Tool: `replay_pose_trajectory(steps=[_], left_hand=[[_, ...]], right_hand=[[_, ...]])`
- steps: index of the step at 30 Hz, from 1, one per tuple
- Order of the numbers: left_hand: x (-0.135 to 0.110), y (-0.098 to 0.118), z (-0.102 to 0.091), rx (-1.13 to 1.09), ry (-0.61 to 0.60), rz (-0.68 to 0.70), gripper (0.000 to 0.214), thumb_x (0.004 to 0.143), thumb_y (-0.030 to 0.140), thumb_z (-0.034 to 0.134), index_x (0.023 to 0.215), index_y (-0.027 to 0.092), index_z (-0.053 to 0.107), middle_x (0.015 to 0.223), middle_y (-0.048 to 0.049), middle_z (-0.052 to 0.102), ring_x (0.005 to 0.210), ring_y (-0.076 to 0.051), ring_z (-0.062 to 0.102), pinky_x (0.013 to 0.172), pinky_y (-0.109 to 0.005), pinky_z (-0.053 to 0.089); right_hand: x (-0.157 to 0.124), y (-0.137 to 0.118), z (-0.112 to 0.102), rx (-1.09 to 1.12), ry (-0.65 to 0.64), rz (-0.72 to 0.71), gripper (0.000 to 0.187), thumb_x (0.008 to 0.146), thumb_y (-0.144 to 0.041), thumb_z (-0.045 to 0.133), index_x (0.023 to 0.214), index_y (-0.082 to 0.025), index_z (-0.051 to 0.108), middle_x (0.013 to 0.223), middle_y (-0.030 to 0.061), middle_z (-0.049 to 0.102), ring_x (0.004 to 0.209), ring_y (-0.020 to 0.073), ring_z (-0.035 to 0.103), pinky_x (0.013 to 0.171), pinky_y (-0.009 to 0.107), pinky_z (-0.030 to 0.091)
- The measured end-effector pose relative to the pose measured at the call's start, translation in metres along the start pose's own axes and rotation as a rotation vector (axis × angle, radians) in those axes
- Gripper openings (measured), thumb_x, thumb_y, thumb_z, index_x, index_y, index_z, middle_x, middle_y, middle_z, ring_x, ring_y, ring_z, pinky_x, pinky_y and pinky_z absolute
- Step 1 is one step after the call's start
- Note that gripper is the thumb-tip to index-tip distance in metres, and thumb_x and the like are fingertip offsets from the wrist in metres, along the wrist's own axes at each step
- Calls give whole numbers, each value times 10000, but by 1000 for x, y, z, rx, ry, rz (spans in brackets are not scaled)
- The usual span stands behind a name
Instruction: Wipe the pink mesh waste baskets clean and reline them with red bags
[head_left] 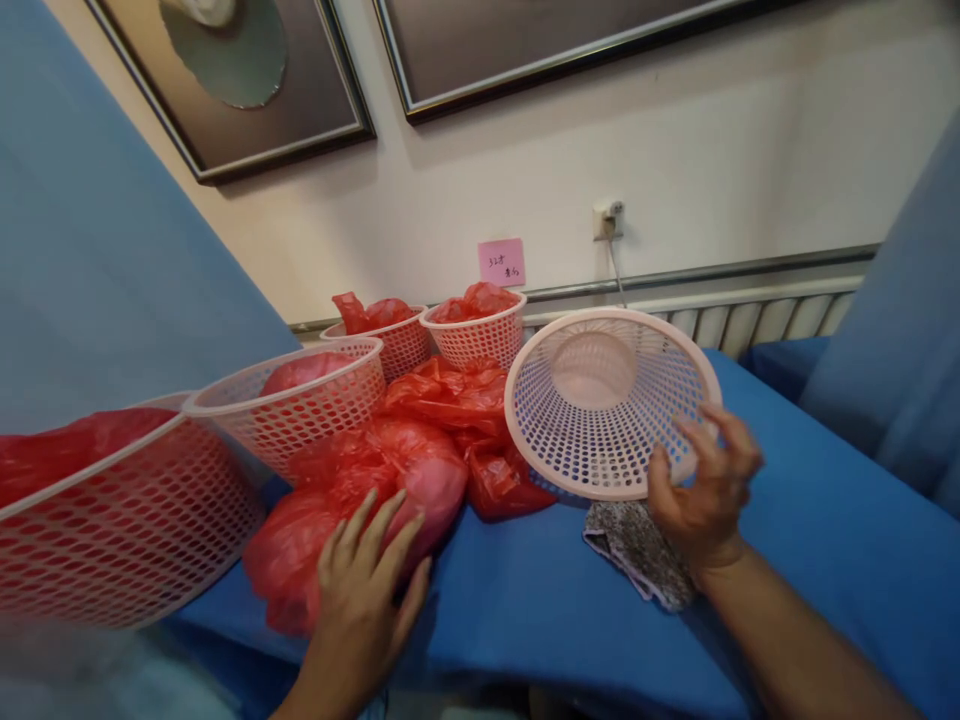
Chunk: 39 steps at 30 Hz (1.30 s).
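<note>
My left hand point(367, 590) lies with spread fingers at the red plastic bag bundle point(307, 545), its fingertips over a pink, rounded part. My right hand point(705, 490) has its thumb and curled fingers at the lower right rim of a pale pink plastic basket point(600, 445). This basket is tipped on its side, its wide mouth toward me and nothing visible inside. Just under its rim lies a folded grey cloth point(641, 555) with a light edge. Another crumpled red bag point(495, 475) sits between the bundle and the tipped basket.
Perforated baskets with red bags stand at left: a large one point(150, 540), a middle one point(330, 425) and two smaller ones point(487, 340) behind. A blue sheet point(525, 590) covers the surface. Behind are a radiator point(742, 325), wall socket point(607, 220), pink note point(502, 262) and blue curtains point(112, 250).
</note>
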<state>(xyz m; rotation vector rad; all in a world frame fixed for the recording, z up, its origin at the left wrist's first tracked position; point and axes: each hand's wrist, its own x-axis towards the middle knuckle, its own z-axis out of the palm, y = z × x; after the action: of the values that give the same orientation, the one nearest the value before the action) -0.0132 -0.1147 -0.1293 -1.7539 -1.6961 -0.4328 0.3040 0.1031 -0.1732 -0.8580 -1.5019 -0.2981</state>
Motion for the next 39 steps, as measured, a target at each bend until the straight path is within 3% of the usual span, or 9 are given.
replay_pose_trajectory(steps=[4, 7, 9, 15, 18, 23, 29, 35, 39], left_hand=[[19, 42, 15, -271, -50, 52, 416, 899, 207, 616, 1306, 281, 579, 1474, -112, 556, 1427, -357, 433, 1094, -614, 427], [44, 75, 38, -505, -99, 69, 417, 920, 205, 592, 1330, 275, 555, 1501, -117, 528, 1448, -322, 417, 1125, -604, 426], [62, 96, 54, -661, -113, 54, 412, 934, 221, 584, 1342, 260, 547, 1495, -133, 533, 1436, -305, 442, 1141, -593, 424], [102, 138, 83, -1062, -145, -63, 418, 934, 281, 603, 1344, 213, 561, 1459, -153, 570, 1387, -286, 512, 1174, -558, 404], [116, 147, 80, -1206, -176, -137, 442, 929, 311, 620, 1351, 193, 565, 1461, -151, 572, 1394, -286, 505, 1199, -530, 373], [137, 165, 63, -1453, -222, -224, 500, 932, 397, 648, 1381, 201, 551, 1451, -132, 584, 1366, -280, 528, 1170, -464, 402], [183, 182, 60, -1887, -180, -367, 654, 793, 494, 795, 1317, 180, 565, 1436, -157, 586, 1283, -288, 598, 1101, -428, 458], [224, 188, 79, -2018, -299, -693, 399, 692, 332, 824, 1007, 120, 704, 972, -97, 776, 923, -262, 736, 880, -391, 568], [232, 179, 82, -1997, -228, -703, 341, 632, 238, 808, 945, 121, 744, 931, -87, 798, 888, -277, 751, 872, -407, 585]], right_hand=[[15, 35, -2, -33, 128, 207, 605, 829, -307, 700, 1356, -133, 459, 1404, 249, 450, 1331, 393, 459, 977, 553, 490], [15, 51, 6, 57, 69, 288, 198, 863, -312, 645, 998, -194, 558, 1045, 115, 608, 1005, 262, 602, 779, 388, 536], [11, 51, 12, 109, 59, 299, 127, 867, -285, 625, 856, -225, 513, 852, 26, 574, 768, 174, 570, 713, 326, 512], [-2, 34, 20, 297, -94, 443, 203, 869, -349, 646, 985, -212, 553, 786, -23, 623, 556, 101, 527, 551, 238, 451], [-2, 35, 15, 157, 14, 326, 159, 876, -315, 657, 811, -224, 544, 623, -66, 548, 535, 103, 516, 554, 232, 433], [2, 27, 2, 60, 239, 60, 210, 831, -187, 722, 833, -234, 517, 611, -93, 506, 523, 96, 500, 548, 229, 425], [-6, 8, 14, 194, -43, -49, 197, 915, -209, 670, 831, -230, 494, 643, -62, 484, 559, 115, 476, 560, 254, 408], [-14, -1, 26, 367, -288, -149, 99, 960, -179, 564, 886, -219, 512, 726, -11, 559, 675, 154, 543, 653, 282, 434], [-14, 15, 30, 390, -420, 50, 243, 1016, -238, 425, 799, -220, 531, 695, -6, 569, 649, 145, 556, 651, 269, 422]])
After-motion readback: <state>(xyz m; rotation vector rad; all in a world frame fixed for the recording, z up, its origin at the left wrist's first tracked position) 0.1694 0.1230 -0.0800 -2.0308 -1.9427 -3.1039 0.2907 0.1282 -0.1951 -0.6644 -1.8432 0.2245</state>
